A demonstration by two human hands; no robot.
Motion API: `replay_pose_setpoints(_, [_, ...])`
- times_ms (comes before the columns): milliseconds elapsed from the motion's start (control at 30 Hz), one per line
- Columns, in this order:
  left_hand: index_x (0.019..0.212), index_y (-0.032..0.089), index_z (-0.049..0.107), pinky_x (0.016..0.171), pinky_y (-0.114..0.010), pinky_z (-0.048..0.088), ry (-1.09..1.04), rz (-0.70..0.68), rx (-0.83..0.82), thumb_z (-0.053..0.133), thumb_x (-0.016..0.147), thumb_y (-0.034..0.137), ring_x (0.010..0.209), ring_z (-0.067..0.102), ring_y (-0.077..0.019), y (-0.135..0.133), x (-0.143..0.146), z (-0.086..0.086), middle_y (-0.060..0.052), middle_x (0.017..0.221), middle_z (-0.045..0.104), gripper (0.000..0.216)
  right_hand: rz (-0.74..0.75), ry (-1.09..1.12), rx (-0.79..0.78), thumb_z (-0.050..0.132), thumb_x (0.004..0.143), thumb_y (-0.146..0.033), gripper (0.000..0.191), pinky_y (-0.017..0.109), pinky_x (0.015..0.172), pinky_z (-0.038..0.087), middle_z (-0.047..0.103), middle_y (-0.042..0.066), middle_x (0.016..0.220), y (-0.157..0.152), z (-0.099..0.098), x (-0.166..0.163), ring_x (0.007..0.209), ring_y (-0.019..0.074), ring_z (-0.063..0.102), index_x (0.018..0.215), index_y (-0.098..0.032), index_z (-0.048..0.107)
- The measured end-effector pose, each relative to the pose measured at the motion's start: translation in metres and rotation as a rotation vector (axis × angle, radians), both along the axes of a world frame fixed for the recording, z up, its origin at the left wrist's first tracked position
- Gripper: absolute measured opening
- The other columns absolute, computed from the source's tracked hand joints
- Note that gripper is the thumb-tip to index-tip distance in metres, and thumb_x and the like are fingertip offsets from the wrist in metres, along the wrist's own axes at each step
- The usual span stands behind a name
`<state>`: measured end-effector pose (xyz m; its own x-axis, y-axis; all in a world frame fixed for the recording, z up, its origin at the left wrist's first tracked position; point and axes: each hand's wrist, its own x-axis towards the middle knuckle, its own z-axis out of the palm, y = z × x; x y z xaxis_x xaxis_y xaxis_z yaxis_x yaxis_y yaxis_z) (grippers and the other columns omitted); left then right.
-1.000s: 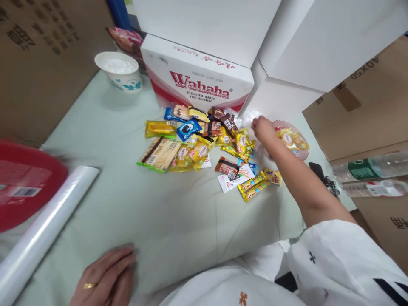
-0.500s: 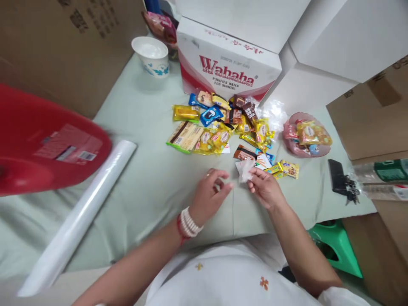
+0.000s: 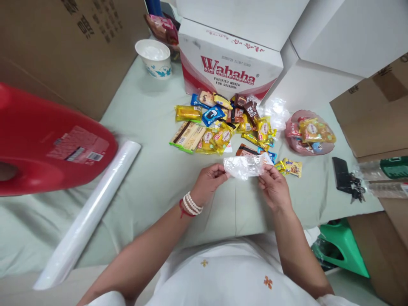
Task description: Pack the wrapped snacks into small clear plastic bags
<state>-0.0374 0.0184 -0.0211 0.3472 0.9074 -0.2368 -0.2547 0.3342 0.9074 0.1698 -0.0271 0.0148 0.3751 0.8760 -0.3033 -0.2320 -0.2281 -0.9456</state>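
A small clear plastic bag is stretched sideways between my two hands, just above the cloth. My left hand pinches its left end; a beaded bracelet and a red cord circle that wrist. Its right end is pinched by my right hand. Behind the bag lie a brown packet and a small yellow snack packet. Farther back is a pile of wrapped snacks, with yellow, blue and brown wrappers. More clear plastic bags lie crumpled to the pile's right.
A pink bowl of snacks stands at right, near keys and plastic bottles. At left are a red jug and a white plastic roll. A paper cup and Wahaha carton stand at the back.
My left hand has closed on the left end of the bag. The bag, bunched up in my right hand before, is now spread out between both hands.
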Motion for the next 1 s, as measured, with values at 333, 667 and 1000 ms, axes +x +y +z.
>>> replay_pose_setpoints(333, [0.082, 0.015, 0.071, 0.072, -0.026, 0.047, -0.097, -0.122, 0.003, 0.090, 0.069, 0.047, 0.073, 0.056, -0.0116, -0.002, 0.001, -0.005, -0.001, 0.077, 0.066, 0.040, 0.084, -0.906, 0.231, 0.062, 0.096, -0.041, 0.020, 0.034, 0.072, 0.051, 0.067, 0.008, 0.105, -0.026, 0.008, 0.013, 0.092, 0.0231, 0.062, 0.105, -0.026, 0.072])
replay_pose_setpoints(667, [0.078, 0.016, 0.072, 0.077, -0.030, 0.048, -0.295, -0.128, 0.004, 0.085, 0.070, 0.032, 0.075, 0.060, -0.0148, 0.000, -0.001, -0.007, -0.002, 0.078, 0.069, 0.023, 0.484, -0.481, 0.058, 0.069, 0.091, -0.044, 0.055, 0.028, 0.055, 0.037, 0.068, 0.002, 0.093, -0.006, 0.006, 0.004, 0.059, 0.0132, 0.045, 0.142, -0.028, 0.059])
replay_pose_setpoints(1000, [0.144, 0.032, 0.048, 0.104, -0.041, 0.050, -0.195, -0.027, 0.206, 0.087, 0.073, 0.049, 0.139, 0.051, -0.0320, -0.011, 0.001, -0.007, -0.013, 0.161, 0.040, 0.083, 0.370, -0.330, 0.006, 0.079, 0.082, -0.051, 0.033, 0.025, 0.058, 0.032, 0.062, 0.000, 0.076, -0.003, 0.009, -0.012, 0.063, 0.0126, 0.043, 0.093, -0.021, 0.073])
